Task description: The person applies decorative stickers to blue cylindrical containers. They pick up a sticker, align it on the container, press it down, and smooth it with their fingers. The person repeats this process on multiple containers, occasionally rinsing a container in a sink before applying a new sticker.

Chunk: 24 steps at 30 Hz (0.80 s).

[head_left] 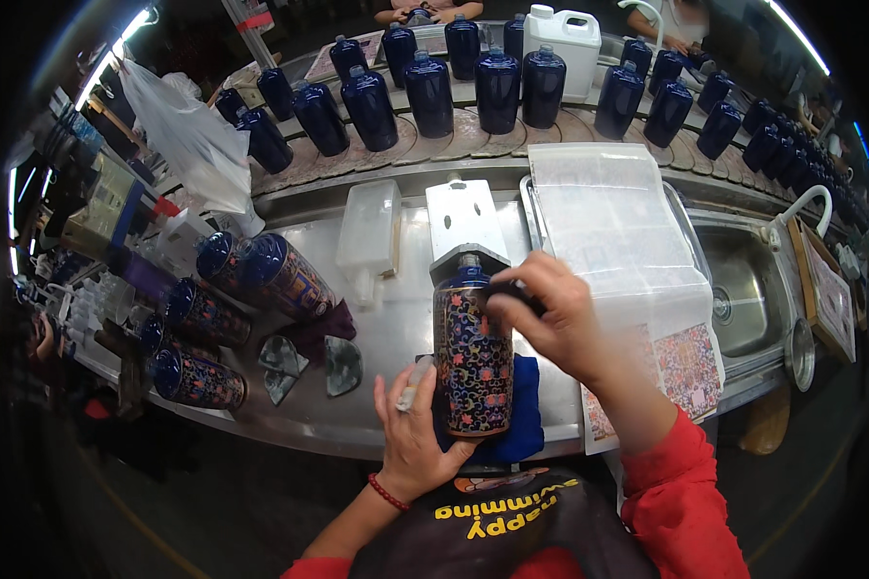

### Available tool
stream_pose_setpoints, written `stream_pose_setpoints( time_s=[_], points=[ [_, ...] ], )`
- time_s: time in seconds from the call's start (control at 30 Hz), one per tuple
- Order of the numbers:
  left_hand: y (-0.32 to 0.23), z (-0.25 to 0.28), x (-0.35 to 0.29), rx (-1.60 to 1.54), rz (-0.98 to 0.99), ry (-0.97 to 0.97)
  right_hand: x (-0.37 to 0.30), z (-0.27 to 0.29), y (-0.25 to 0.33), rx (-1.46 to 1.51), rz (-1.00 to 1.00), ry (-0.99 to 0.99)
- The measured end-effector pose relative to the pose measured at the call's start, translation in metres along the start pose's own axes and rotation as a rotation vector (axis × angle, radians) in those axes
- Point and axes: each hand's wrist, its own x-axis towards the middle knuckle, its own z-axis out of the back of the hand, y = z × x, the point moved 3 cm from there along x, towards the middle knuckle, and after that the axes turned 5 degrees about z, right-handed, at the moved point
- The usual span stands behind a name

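table (391, 333), stainless steel: one. floral-printed sheets (687, 365): laid at the table's right. floral-patterned blue bottle (475, 362): one, held at the table's near edge, neck pointed away from the wearer. blue cloth (526, 410): one, bunched beside the bottle's base. left grip (420, 434): clasped about the bottle's lower end. right grip (555, 314): clenched on a small dark piece (501, 290), kind unclear, at the bottle's shoulder.
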Motion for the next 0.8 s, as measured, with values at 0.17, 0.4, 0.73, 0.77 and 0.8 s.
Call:
stream_pose_setpoints(
  time_s=[0.17, 0.4, 0.73, 0.77, 0.8],
  points=[
    [0.006, 0.000, 0.003, 0.033, -0.026, -0.029, -0.014, -0.016, 0.044, 0.006, 0.493, 0.314],
    [0.024, -0.004, -0.006, -0.001, -0.004, 0.030, 0.012, -0.003, -0.005, -0.379, 0.027, -0.129],
    [0.045, 0.012, 0.019, -0.184, -0.058, 0.110, -0.057, -0.031, -0.045, 0.653, -0.630, -0.183],
    [0.048, 0.016, 0.029, -0.195, -0.060, 0.118, -0.059, -0.036, -0.048, 0.722, -0.687, -0.226],
    [0.047, 0.018, 0.042, -0.155, -0.073, 0.127, -0.062, -0.036, -0.047, 0.676, -0.710, -0.214]
  ],
)
